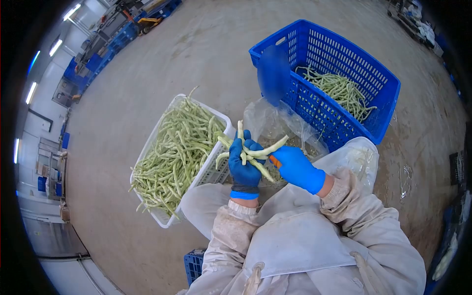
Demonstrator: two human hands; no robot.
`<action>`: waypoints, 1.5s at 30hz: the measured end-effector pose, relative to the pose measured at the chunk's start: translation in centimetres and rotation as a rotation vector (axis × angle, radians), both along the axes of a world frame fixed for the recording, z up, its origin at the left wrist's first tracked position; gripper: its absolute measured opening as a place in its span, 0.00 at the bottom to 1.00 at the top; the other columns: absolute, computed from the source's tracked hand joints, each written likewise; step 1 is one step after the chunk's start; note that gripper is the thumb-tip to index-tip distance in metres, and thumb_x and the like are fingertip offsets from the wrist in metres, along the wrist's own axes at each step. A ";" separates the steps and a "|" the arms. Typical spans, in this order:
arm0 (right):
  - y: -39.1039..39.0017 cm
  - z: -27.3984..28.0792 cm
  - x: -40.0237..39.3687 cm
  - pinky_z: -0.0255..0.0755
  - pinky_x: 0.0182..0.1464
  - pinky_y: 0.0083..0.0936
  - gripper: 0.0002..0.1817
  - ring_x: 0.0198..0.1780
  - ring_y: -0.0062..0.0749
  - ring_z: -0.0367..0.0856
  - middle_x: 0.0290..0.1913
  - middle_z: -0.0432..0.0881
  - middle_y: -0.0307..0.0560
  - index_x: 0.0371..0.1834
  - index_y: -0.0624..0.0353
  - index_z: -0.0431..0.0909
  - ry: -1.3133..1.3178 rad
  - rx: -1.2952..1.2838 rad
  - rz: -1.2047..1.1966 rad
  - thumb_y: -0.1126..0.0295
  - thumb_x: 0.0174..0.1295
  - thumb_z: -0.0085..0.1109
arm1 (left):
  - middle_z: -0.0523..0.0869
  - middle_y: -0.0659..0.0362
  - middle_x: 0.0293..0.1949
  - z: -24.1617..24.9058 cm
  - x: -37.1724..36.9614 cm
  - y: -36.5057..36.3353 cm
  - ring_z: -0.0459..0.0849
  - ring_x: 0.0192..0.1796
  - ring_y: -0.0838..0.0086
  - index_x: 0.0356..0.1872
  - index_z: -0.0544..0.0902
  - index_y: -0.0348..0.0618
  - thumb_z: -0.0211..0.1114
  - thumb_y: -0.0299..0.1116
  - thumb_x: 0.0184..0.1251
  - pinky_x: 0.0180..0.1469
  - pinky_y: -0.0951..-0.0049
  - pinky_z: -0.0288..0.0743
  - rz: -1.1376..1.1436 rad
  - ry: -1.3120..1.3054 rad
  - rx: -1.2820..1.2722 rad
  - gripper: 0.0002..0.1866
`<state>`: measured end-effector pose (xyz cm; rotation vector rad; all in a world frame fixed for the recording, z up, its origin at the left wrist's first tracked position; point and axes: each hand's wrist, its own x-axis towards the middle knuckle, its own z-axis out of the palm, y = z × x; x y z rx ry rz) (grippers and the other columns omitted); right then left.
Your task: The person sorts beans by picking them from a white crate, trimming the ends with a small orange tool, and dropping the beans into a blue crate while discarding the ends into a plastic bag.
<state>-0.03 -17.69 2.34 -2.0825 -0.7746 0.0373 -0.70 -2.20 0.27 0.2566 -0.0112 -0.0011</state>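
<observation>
My left hand (244, 167), in a blue glove, grips a bunch of pale green beans (255, 151) that fan out above my lap. My right hand (296, 168), also blue-gloved, holds a small tool with an orange handle (274, 161) against the ends of those beans. A white crate (215, 169) heaped with several long green beans (174, 150) stands on the floor just left of my hands. Behind the hands lies a clear plastic bag (275, 123) with bits inside.
A blue plastic crate (324, 73) with a layer of beans in its bottom stands at the back right. A small blue crate (193, 264) sits under me. Bare concrete floor surrounds everything; blue pallets and a cart stand far off at the top left.
</observation>
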 end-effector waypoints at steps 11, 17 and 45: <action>-2.4 1.6 0.3 0.70 0.32 0.35 0.11 0.33 0.40 0.75 0.30 0.74 0.44 0.38 0.51 0.76 -0.504 -0.280 0.064 0.70 0.50 0.57 | 0.77 0.54 0.48 1.2 -2.2 0.1 0.78 0.42 0.72 0.66 0.62 0.44 0.54 0.31 0.69 0.45 0.72 0.75 -0.178 0.121 0.408 0.25; -3.0 2.0 1.1 0.69 0.33 0.34 0.09 0.34 0.38 0.75 0.30 0.72 0.42 0.35 0.53 0.76 -0.571 -0.208 0.000 0.71 0.47 0.56 | 0.76 0.54 0.51 1.6 -2.5 0.0 0.78 0.49 0.71 0.67 0.60 0.42 0.54 0.27 0.67 0.51 0.67 0.76 -0.133 0.036 0.591 0.27; -11.2 4.8 8.7 0.69 0.51 0.25 0.21 0.52 0.26 0.74 0.54 0.77 0.45 0.61 0.60 0.70 0.527 0.659 -0.069 0.68 0.65 0.53 | 0.76 0.50 0.45 5.1 4.2 -6.3 0.80 0.35 0.71 0.68 0.57 0.39 0.59 0.29 0.58 0.25 0.82 0.75 -0.708 -0.036 0.398 0.36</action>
